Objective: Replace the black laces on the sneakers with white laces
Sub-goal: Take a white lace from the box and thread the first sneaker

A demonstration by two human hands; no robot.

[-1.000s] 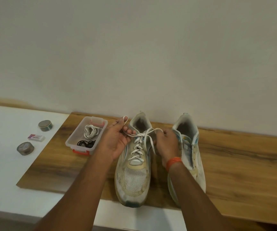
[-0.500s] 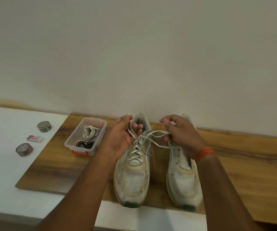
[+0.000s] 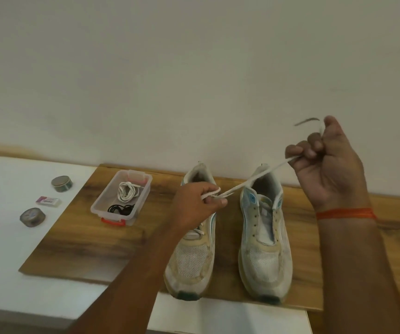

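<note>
**Pulling the White Lace Tight**

Left sneaker on the wooden board, already threaded with a white lace. Right sneaker just beside it, eyelets bare, no lace yet. Left hand low over the left sneaker, fingers pinching one part of the lace. Right hand up high and off to the right, fist curled around the other end, lace stretched straight between the two hands.

Soft, light and floppy, this lace. Easy to bend, likely easy to slip. Best pinched near the stiff tip, or wrapped in the fist for a hard pull.

Half a second ago: both hands close together above the shoe, lace in loose loops. Now: right hand far up and away, lace tight.

Spare white lace and black laces in the clear plastic box.
</note>
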